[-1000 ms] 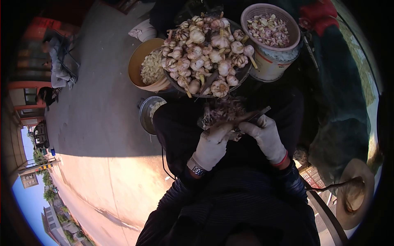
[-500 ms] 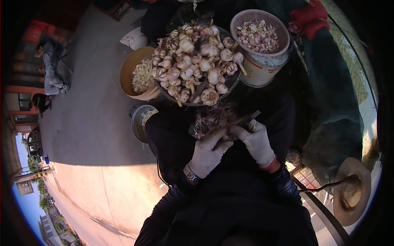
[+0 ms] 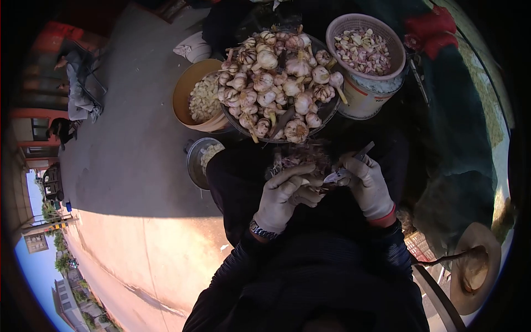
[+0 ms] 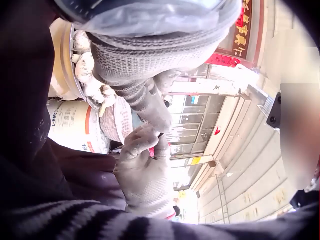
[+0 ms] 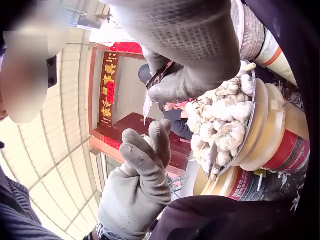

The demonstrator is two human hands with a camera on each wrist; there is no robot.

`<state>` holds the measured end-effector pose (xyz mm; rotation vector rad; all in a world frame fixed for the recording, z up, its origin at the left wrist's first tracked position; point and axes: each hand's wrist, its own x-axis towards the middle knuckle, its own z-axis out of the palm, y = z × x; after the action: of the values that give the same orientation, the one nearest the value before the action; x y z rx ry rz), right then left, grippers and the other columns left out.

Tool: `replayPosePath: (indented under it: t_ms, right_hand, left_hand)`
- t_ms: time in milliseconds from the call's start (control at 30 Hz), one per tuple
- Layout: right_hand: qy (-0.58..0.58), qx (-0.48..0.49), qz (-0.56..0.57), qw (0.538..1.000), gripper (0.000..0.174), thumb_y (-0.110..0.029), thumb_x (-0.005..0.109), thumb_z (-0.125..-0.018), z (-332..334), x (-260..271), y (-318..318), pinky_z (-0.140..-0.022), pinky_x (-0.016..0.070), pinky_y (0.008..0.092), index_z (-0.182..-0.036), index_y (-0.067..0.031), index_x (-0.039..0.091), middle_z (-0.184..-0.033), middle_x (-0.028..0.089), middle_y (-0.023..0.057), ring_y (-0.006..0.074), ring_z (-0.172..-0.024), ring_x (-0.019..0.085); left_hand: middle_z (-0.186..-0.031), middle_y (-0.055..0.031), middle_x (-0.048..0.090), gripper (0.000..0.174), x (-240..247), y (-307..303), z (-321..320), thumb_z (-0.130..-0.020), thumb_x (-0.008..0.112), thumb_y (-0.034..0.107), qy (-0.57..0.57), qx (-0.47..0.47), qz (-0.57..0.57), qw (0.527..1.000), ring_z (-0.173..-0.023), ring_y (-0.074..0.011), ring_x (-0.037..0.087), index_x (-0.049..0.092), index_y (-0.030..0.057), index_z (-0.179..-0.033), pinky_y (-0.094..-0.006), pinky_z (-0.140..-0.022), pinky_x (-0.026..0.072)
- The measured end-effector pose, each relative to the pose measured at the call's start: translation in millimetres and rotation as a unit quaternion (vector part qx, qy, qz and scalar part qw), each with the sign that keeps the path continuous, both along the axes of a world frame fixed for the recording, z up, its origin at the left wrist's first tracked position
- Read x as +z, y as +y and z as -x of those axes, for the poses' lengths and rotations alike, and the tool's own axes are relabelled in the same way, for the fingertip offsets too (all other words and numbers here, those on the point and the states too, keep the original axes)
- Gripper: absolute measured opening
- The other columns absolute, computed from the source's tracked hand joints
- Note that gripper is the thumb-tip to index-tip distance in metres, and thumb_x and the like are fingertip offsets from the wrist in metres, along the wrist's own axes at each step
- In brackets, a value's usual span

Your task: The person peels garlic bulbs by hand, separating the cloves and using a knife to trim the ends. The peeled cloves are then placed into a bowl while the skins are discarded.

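Note:
My left hand, in a pale glove, has its fingers curled round a small pale piece of garlic, mostly hidden by the fingers. A short gap away, my gloved right hand grips a small knife, its blade pointing up and right. A whitish-purple skin lies at the right fingertips; it hangs down below them in the right wrist view. Beneath both hands is a heap of dry skins on the lap. Whole garlic bulbs fill a wide round tray just beyond.
A tan bucket of peeled cloves and a metal bowl stand left of the tray. Right of it, a pink basket of unpeeled cloves sits on a white bucket. A straw hat is at lower right.
My hands have moved apart from where they nearly met. A pale purple skin now shows at the right fingertips, and the knife blade is tilted more steeply upward.

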<state>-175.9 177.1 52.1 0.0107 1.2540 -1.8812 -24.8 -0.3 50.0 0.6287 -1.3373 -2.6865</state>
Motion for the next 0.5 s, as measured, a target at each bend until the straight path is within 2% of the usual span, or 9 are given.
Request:
replayPosePath:
  t_ms: [33,100,233,300,333,400,467,500]
  right_hand:
    - [0.018,0.015,-0.016,1.0,0.033,-0.026,0.068,-0.097,1,0,1,-0.078,0.0569,0.029,-0.112,0.002,0.064,-0.1,0.07,0.009,0.0164,-0.086,0.07]
    - [0.046,0.037,-0.034,0.998,0.03,-0.025,0.066,-0.097,3,0,-1,-0.078,0.0562,0.0287,-0.111,0.0017,0.064,-0.1,0.07,0.0086,0.0157,-0.086,0.069]
    - [0.106,0.098,-0.054,0.988,0.021,-0.016,0.06,-0.097,0,-6,-4,-0.081,0.054,0.029,-0.107,0.0014,0.065,-0.098,0.07,0.0081,0.0146,-0.086,0.067]
    - [0.12,0.132,-0.046,0.983,0.019,-0.013,0.058,-0.095,-5,3,-10,-0.083,0.0536,0.0294,-0.107,0.0015,0.065,-0.098,0.07,0.0082,0.0151,-0.087,0.067]
    - [0.133,0.164,-0.034,0.977,0.018,-0.01,0.057,-0.094,-8,7,-18,-0.084,0.0532,0.0299,-0.106,0.0016,0.064,-0.097,0.069,0.0082,0.0156,-0.088,0.066]
    - [0.139,0.169,-0.049,0.974,0.014,-0.003,0.055,-0.092,-19,10,-30,-0.074,0.0499,0.0289,-0.102,0.0012,0.063,-0.086,0.066,0.0066,0.0141,-0.08,0.062]
    - [0.065,0.163,-0.061,0.983,0.008,-0.005,0.059,-0.094,-34,14,-44,-0.065,0.0455,0.0259,-0.099,-0.0006,0.063,-0.08,0.063,0.004,0.0102,-0.071,0.057]
    - [0.072,0.184,-0.048,0.979,0.008,-0.005,0.059,-0.094,-39,10,-45,-0.065,0.0455,0.0259,-0.099,-0.0006,0.063,-0.08,0.063,0.004,0.0102,-0.071,0.057]
  left_hand:
    - [-0.11,-0.0215,0.075,0.051,1,0,-1,-0.108,0.056,0.033,-0.002,0.004,0.002,1.0,-0.089,-0.028,0.078,0.054,-0.0072,-0.141,-0.037,-0.077,0.0656]
    - [-0.1,-0.0179,0.076,0.048,3,0,0,-0.109,0.052,0.034,-0.011,0.021,0.003,1.0,-0.072,-0.0207,0.074,0.058,-0.0046,-0.136,-0.0293,-0.063,0.059]
    - [-0.091,-0.0161,0.076,0.05,2,-3,-1,-0.108,0.052,0.038,-0.047,0.05,0.015,0.998,-0.061,-0.0191,0.069,0.06,-0.003,-0.136,-0.0287,-0.057,0.0548]
    - [-0.087,-0.014,0.075,0.05,3,-5,-1,-0.107,0.054,0.038,-0.038,0.027,0.04,0.998,-0.057,-0.0178,0.066,0.062,-0.0019,-0.134,-0.0274,-0.056,0.0529]
    - [-0.086,-0.0125,0.073,0.049,-2,-7,-2,-0.108,0.054,0.034,-0.021,0.01,0.037,0.999,-0.062,-0.016,0.068,0.059,-0.0042,-0.138,-0.0257,-0.053,0.0531]
    - [-0.087,-0.0098,0.072,0.042,3,-4,-2,-0.108,0.054,0.025,-0.006,0.022,0.012,1.0,-0.063,-0.0142,0.067,0.058,-0.0044,-0.138,-0.0249,-0.055,0.0535]
    - [-0.089,-0.0064,0.071,0.035,-8,7,-2,-0.107,0.054,0.016,-0.019,0.074,0.041,0.996,-0.067,-0.0117,0.067,0.061,-0.0037,-0.136,-0.0238,-0.058,0.0543]
    - [-0.088,-0.0049,0.07,0.032,0,4,-2,-0.107,0.055,0.013,-0.017,0.073,0.026,0.997,-0.07,-0.0105,0.067,0.063,-0.0032,-0.134,-0.0234,-0.06,0.0547]
